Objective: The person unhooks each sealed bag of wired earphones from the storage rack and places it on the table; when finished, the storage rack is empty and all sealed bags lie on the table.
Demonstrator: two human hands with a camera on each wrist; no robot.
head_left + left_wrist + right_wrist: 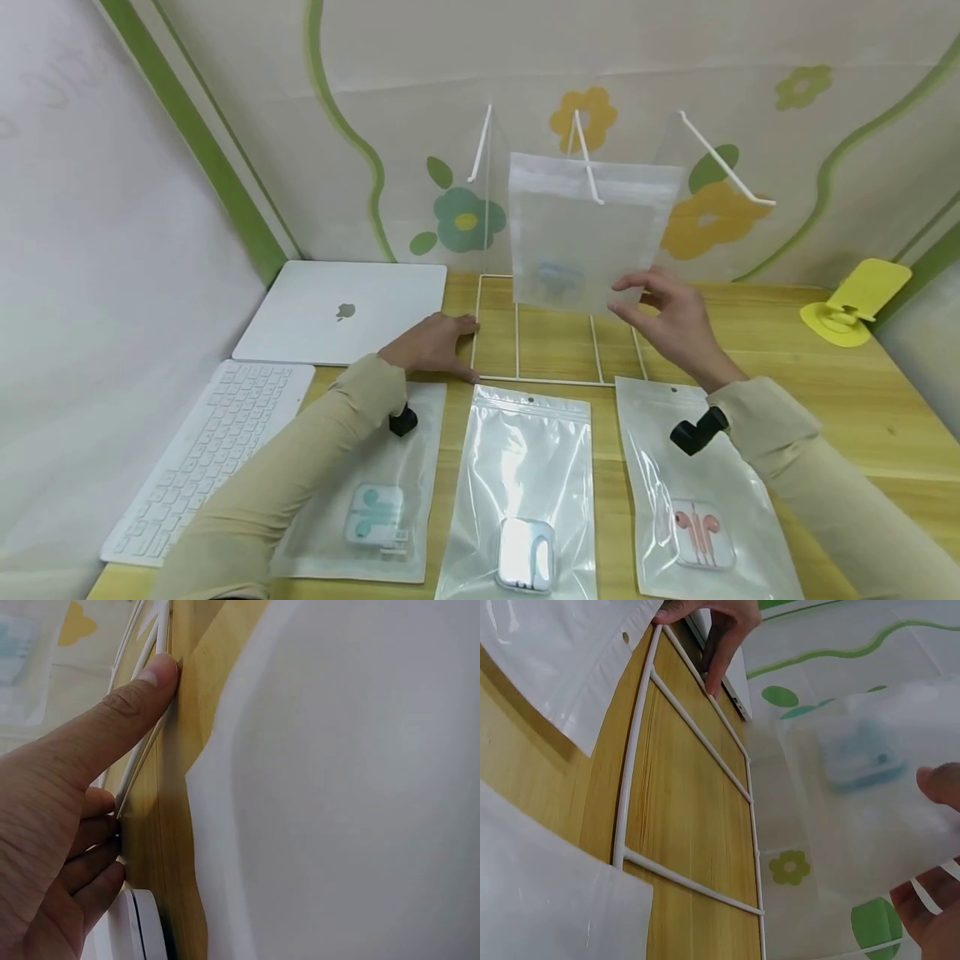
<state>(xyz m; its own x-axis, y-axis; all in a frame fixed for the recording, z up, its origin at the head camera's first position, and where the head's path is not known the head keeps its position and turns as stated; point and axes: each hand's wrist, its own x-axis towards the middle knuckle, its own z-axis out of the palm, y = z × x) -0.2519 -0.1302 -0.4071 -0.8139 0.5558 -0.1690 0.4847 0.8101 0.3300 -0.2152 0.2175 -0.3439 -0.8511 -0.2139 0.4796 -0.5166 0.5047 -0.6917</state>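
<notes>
A white wire display rack (551, 381) stands on the table with three hooks at its top. From its middle hook (594, 183) hangs a frosted zip pouch (558, 229), with a blue earphone case (862, 757) showing faintly inside. My right hand (671, 321) is at the pouch's lower right edge, thumb and fingertips apart; whether they touch it is unclear. My left hand (431, 346) rests on the left side of the rack's base, thumb at the front corner, fingertips along the side wire. Three more pouches lie in front: left (405, 467), middle (532, 458) and right (652, 450).
A closed silver laptop (300, 312) and a white keyboard (247, 417) sit left of the rack. At the far right is a yellow phone stand (862, 300). The outer hooks, left (481, 146) and right (723, 162), carry nothing. A patterned cloth wall (450, 67) rises behind.
</notes>
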